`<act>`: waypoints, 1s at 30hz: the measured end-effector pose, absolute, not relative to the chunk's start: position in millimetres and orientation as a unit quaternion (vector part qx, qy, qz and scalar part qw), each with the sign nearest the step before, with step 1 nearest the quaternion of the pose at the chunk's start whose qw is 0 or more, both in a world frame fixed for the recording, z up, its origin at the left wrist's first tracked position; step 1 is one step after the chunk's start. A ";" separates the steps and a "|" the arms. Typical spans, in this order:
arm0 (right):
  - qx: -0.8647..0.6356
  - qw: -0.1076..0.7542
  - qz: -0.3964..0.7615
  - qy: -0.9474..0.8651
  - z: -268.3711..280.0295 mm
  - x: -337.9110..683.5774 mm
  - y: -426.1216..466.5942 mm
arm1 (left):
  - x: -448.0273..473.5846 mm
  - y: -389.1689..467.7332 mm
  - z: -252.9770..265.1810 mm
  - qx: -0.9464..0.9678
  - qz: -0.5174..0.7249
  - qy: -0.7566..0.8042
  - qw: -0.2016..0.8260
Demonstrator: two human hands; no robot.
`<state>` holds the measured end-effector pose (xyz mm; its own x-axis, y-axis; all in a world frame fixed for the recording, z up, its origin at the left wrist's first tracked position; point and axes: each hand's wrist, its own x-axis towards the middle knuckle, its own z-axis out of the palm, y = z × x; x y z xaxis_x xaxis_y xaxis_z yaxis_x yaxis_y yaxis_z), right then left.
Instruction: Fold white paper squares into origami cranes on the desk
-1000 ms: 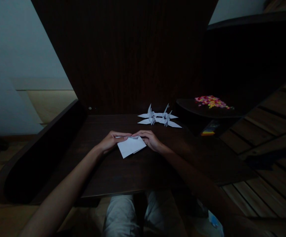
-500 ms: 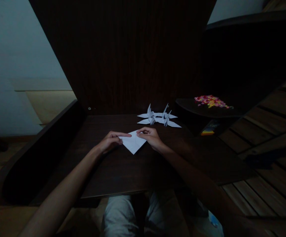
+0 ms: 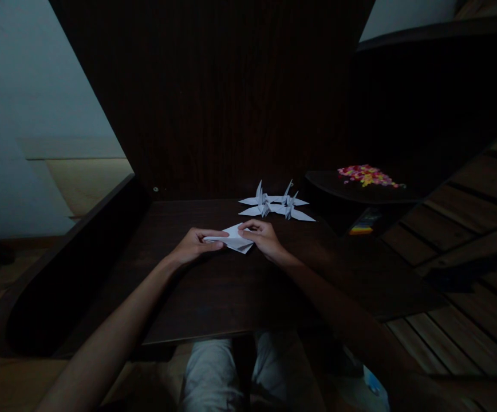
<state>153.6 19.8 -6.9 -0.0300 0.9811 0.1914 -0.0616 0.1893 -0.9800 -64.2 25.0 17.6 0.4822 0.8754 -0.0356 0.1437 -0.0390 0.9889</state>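
Observation:
A white sheet of folded origami paper (image 3: 236, 240) is held between my hands, low over the dark desk. My left hand (image 3: 194, 243) pinches its left corner between thumb and fingers. On the opposite side my right hand (image 3: 263, 237) grips the upper right edge, thumb and fingertips pressed on the paper. A flap at the paper's lower right stands slightly apart from the rest. Just beyond my hands, several white paper cranes (image 3: 268, 209) sit close together with wings spread.
The dark wooden desktop (image 3: 205, 303) has a raised side panel (image 3: 63, 263) at left and a tall back board (image 3: 240, 103). At right, a small curved shelf bears a heap of pink, red and yellow bits (image 3: 367, 176). Slatted wood (image 3: 467, 229) lies farther right.
The paper was a flat diamond with its point toward me; its lower left part is now folded in and the lower point sits farther right. My left thumb has moved inward.

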 end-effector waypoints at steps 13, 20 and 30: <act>-0.417 0.520 0.538 -0.516 -5.9 152.2 17.8 | -62.9 23.8 16.8 0.622 0.351 0.429 0.554; -0.423 0.531 0.509 -0.529 -8.9 153.3 20.2 | -63.8 25.5 12.9 0.626 0.362 0.431 0.539; -0.400 0.538 0.548 -0.501 -8.8 150.9 18.3 | -64.7 25.6 15.4 0.657 0.376 0.408 0.510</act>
